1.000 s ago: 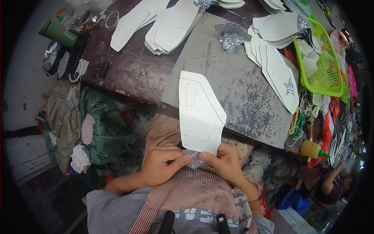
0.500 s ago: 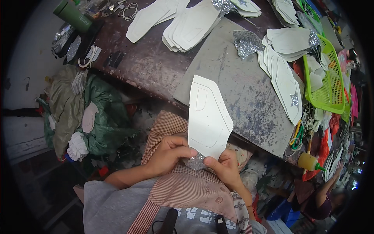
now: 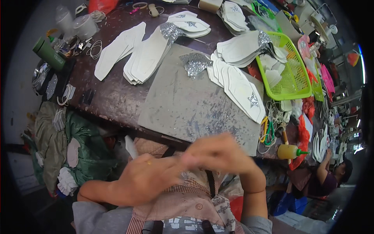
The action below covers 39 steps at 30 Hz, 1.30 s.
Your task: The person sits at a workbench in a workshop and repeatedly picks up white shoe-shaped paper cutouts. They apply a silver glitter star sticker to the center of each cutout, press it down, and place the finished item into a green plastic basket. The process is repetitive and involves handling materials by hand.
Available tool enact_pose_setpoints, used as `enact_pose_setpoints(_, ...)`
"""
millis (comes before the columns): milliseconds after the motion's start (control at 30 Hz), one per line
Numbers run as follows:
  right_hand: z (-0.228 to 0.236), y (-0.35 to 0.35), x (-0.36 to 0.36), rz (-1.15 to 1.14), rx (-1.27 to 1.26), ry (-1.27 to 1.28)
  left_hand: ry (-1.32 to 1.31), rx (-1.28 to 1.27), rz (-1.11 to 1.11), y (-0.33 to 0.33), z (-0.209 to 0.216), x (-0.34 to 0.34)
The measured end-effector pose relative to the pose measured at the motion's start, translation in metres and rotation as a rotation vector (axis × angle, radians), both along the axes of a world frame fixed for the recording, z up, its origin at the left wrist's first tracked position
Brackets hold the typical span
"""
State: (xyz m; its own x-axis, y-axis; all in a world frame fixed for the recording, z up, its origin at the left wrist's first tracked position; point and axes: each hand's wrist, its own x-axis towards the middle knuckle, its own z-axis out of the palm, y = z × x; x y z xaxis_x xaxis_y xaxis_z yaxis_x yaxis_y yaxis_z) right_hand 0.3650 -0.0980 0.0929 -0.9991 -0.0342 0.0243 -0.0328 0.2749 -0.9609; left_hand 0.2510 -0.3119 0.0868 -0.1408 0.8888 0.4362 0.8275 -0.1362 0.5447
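Movement by the apron [image 3: 171,201]: left hand [image 3: 142,179] and right hand [image 3: 218,154] have come up and closer together; the white panel that stood between them no longer shows there.
White sliver [image 3: 129,146]: beyond the left hand, at the apron's far edge; whether it is that panel, cannot tell.
Handwork: seemingly close finger work over the lap, short of the grey board [image 3: 163,93].
Next move: would call for steady fingertips and a clear hold on the panel's edge.
Left hand pose: lower, back upward, fingers reaching right, blurred.
Right hand pose: higher and farther forward, wrist bent, fingers angled down toward the left hand.
Finger gap: the 2 hands meet or nearly so; blur hides whether either pinches anything, cannot tell.
Board edge: 1 silver glitter piece [image 3: 195,63] lies beside fanned white panels [image 3: 237,87].
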Motion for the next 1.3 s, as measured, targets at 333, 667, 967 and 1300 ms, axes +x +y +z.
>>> enact_pose_setpoints(333, -0.118, 0.158, -0.022, -0.875, 1.16, 0.235, -1.373, -0.371, -0.001, 0.006, -0.046, -0.018)
enact_pose_setpoints(667, -0.06, 0.125, 0.0, -1.047, 0.773, 0.44, -1.433, -0.274, -0.075, 0.016, -0.037, -0.009)
enact_pose_setpoints(967, -0.01, 0.009, 0.044, -0.075, 0.422, 0.173, -1.051, -0.372, -0.293, 0.023, -0.027, 0.008)
enact_pose_setpoints(1300, -0.017, -0.008, 0.043, 0.074, 0.197, 0.125, -1.107, -0.638, -0.222, 0.014, -0.023, 0.008)
